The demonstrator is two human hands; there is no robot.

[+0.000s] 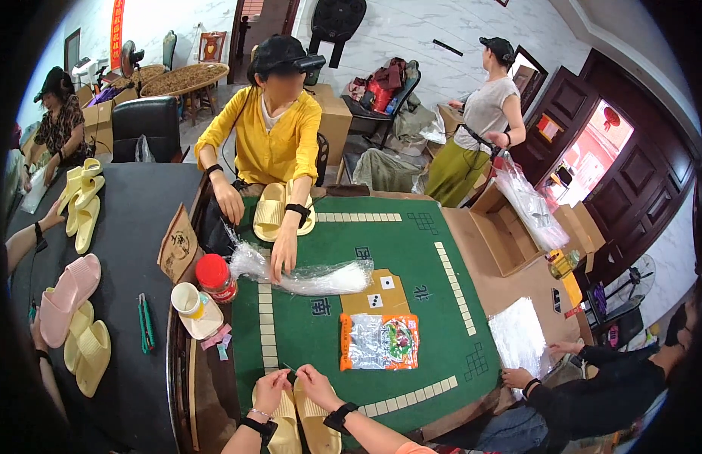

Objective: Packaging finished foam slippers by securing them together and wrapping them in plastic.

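My left hand (271, 393) and my right hand (318, 389) are close together over a pair of pale yellow slide slippers (315, 416) at the near edge of the green table. Fingers of both hands are pinched. A thin dark strand shows between the fingertips; it is too small to name. The slippers lie side by side, partly covered by my hands and wrists. Ahead and to the right is an orange and clear plastic package (379, 342). Farther off, a clear plastic bag of thin white strips (321, 280) lies under the hand of the person in yellow.
A red-lidded jar (215, 276) and a cup (187, 300) stand to my left. Beyond them, a black table (132, 250) carries yellow and pink slippers and green-handled scissors (145, 324). Clear plastic sheets (520, 333) lie at right beside another person. An open cardboard box (504, 231) is at far right.
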